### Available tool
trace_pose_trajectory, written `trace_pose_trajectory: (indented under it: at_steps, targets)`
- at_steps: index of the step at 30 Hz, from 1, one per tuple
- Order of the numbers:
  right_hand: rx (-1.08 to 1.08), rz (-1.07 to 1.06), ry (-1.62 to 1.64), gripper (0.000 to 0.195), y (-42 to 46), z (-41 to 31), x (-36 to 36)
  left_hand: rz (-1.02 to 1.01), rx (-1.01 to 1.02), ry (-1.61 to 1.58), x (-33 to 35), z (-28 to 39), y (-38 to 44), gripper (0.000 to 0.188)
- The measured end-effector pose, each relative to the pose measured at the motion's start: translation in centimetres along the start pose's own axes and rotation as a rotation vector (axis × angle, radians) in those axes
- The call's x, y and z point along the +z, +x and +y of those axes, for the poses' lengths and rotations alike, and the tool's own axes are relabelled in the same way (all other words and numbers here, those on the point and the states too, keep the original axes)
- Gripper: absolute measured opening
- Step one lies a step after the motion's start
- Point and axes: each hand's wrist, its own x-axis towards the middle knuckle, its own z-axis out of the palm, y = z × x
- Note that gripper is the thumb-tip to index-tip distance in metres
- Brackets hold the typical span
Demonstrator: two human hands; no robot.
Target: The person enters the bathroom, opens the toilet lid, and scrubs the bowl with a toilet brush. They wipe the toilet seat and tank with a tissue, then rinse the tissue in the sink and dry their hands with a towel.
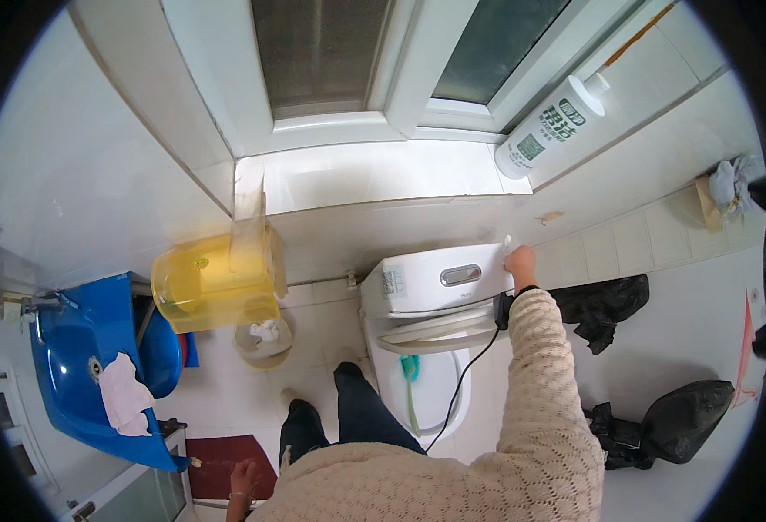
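At the back right corner of the toilet cistern, my right hand has its fingers closed on a small white piece. That piece looks like tissue or cloth, mostly hidden by the fingers. Below my arm, the toilet seat and lid are raised against the cistern. A toilet brush with a green head rests in the toilet bowl, its pale handle towards me. My left hand hangs low at my side, over a dark red mat; its fingers are too blurred to read.
A black cable runs from my right wrist across the bowl. A yellow translucent container is above a waste bin. Left is a blue washbasin with a pink cloth. A white bottle stands on the windowsill. Black bags hang right.
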Motion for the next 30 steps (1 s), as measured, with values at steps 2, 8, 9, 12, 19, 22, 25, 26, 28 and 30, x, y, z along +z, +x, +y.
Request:
trace_pose_trajectory:
  at_steps: [2,8,9,12,19,22,25,26,28,30]
  targets:
    - [0.006,-0.086,0.065,0.024,0.0,-1.8,0.0,0.023,-0.072,-0.016,0.2,-0.6,0.6,0.025]
    - [-0.295,-0.432,0.119,0.027,-1.9,-11.7,-5.6,-0.042,0.122,0.279,0.8,1.7,2.1,0.028]
    - [-0.201,-0.289,0.259,0.023,-3.7,-14.2,-6.1,-0.039,0.13,0.262,0.7,1.4,2.8,0.029]
    - [-0.469,-0.264,0.243,0.019,-7.6,-18.3,-6.8,-0.083,0.013,0.116,0.9,2.6,3.6,0.029]
    - [-0.722,-0.518,0.369,0.013,-13.1,-18.2,-10.2,-0.104,0.015,-0.023,-0.2,0.8,6.9,0.033]
    - [-0.436,-0.224,0.399,0.016,-8.4,-10.5,-9.0,-0.101,-0.012,-0.039,-0.1,2.5,5.1,0.033]
    - [-0.411,-0.387,-0.111,0.016,-5.5,-4.3,-6.8,-0.099,-0.058,-0.048,-1.6,0.2,4.7,0.033]
    - [-0.47,-0.438,-0.239,0.015,-5.4,-3.4,-5.5,-0.093,-0.089,-0.049,-1.6,-0.4,4.4,0.033]
    - [-0.59,-0.527,-0.492,0.014,-5.7,-3.1,-3.7,-0.071,-0.146,-0.053,-2.0,-1.4,4.3,0.031]
    - [-0.605,-0.564,-0.366,0.014,-7.1,-6.3,-4.0,-0.037,-0.158,-0.168,-2.9,-2.6,3.2,0.029]
